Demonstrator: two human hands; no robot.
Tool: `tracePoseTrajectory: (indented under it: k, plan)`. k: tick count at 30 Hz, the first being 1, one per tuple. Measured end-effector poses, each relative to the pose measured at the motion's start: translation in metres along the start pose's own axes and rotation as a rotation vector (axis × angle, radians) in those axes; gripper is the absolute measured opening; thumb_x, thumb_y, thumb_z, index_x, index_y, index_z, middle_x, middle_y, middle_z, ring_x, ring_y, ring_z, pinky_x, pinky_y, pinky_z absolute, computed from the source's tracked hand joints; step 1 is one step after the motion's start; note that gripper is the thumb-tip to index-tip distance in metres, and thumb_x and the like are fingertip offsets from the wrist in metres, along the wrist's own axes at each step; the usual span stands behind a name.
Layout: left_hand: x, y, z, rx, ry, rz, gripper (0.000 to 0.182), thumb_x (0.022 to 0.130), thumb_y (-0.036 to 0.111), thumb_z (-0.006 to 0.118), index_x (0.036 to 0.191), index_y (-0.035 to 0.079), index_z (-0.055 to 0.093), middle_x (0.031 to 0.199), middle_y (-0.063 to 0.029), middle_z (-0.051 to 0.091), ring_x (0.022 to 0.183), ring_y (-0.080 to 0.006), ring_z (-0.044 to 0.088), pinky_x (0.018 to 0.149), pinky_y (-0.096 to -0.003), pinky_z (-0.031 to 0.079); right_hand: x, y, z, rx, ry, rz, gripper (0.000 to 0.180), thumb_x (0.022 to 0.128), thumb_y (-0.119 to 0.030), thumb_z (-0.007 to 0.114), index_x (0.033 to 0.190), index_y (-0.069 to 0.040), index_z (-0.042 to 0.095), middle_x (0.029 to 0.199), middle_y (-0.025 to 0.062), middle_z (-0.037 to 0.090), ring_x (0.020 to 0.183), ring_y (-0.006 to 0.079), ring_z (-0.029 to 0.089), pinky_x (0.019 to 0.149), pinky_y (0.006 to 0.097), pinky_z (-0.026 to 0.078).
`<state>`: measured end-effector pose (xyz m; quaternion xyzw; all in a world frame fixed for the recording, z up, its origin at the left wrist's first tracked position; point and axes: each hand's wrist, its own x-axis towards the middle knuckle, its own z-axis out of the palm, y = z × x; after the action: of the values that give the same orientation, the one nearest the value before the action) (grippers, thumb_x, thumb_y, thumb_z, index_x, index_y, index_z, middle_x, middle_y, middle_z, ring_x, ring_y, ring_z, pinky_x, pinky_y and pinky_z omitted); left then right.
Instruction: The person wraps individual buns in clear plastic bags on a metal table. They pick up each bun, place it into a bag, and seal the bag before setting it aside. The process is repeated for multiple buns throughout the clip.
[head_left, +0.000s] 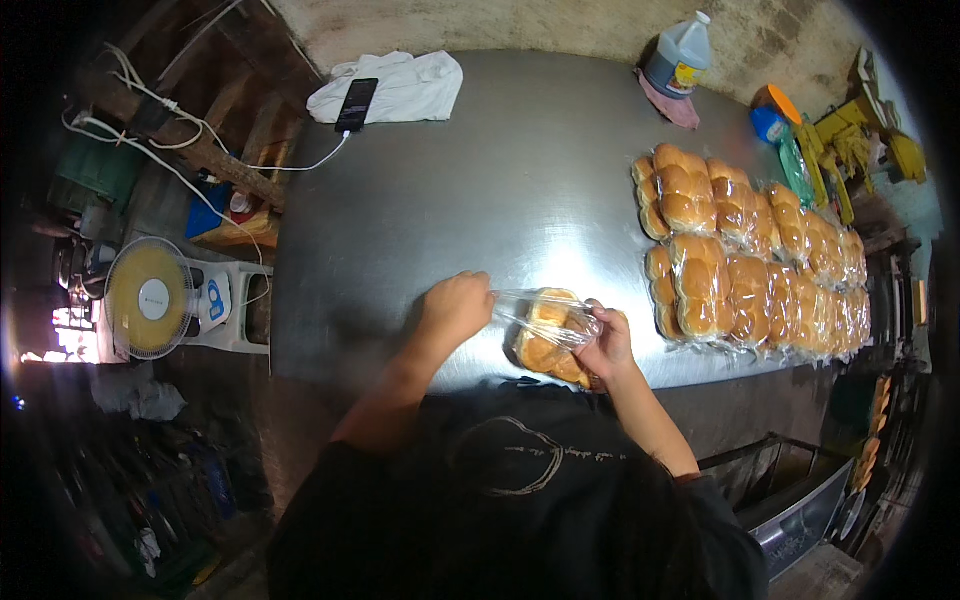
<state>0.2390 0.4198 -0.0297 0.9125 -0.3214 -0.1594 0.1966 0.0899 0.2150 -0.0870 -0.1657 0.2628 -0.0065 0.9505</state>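
Observation:
A pack of bread rolls (546, 352) in clear plastic lies near the front edge of a metal table (480, 180). My left hand (457, 306) is closed on the gathered end of the clear plastic bag (514, 301), pulling it taut to the left of the rolls. At the right side of the same rolls, my right hand (609, 343) grips the bunched plastic between thumb and fingers. The rolls' lower right part is partly hidden by my right hand. Farther right, wrapped bread packs (701, 289) stand in two rows.
At the back left, a phone (357, 105) on a white cloth (420, 86) has a charging cable attached. A plastic jug (679, 60) stands on a pink cloth (670, 105) at the back right. Left of the table is a fan (154, 298) on a plastic stool (240, 300).

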Motion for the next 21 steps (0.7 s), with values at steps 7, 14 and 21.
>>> tracePoseTrajectory:
  k: [7, 14, 21]
  plan:
    - [0.008, -0.003, 0.018, -0.854, -0.231, 0.355, 0.021, 0.091, 0.021, 0.061, 0.094, 0.001, 0.066, 0.117, -0.0095, 0.056, 0.105, -0.0230, 0.056, 0.092, -0.0361, 0.044, -0.001, 0.005, 0.004, -0.406, 0.057, -0.068, 0.018, 0.082, 0.002, 0.064, 0.089, -0.009, 0.051, 0.077, -0.0007, 0.054, 0.064, 0.0078, 0.051, 0.059, 0.0229, 0.045]
    - [0.016, 0.043, 0.053, -2.231, -0.264, 0.210, 0.026, 0.094, 0.034, 0.055, 0.085, 0.011, 0.063, 0.101, -0.0036, 0.063, 0.112, -0.0240, 0.056, 0.105, -0.0400, 0.037, -0.009, -0.012, 0.018, -0.798, 0.149, -0.250, 0.022, 0.081, -0.004, 0.068, 0.094, -0.006, 0.051, 0.084, 0.0026, 0.058, 0.072, 0.0100, 0.057, 0.061, 0.0252, 0.049]
    - [0.039, 0.051, 0.062, -2.602, -0.301, 0.135, 0.035, 0.093, 0.044, 0.054, 0.073, 0.016, 0.053, 0.067, 0.0048, 0.048, 0.056, -0.0060, 0.044, 0.085, -0.0334, 0.047, -0.073, -0.063, 0.062, -1.845, 0.273, -0.208, 0.030, 0.084, -0.025, 0.065, 0.073, 0.000, 0.052, 0.064, 0.0110, 0.051, 0.058, 0.0194, 0.054, 0.057, 0.0339, 0.043]
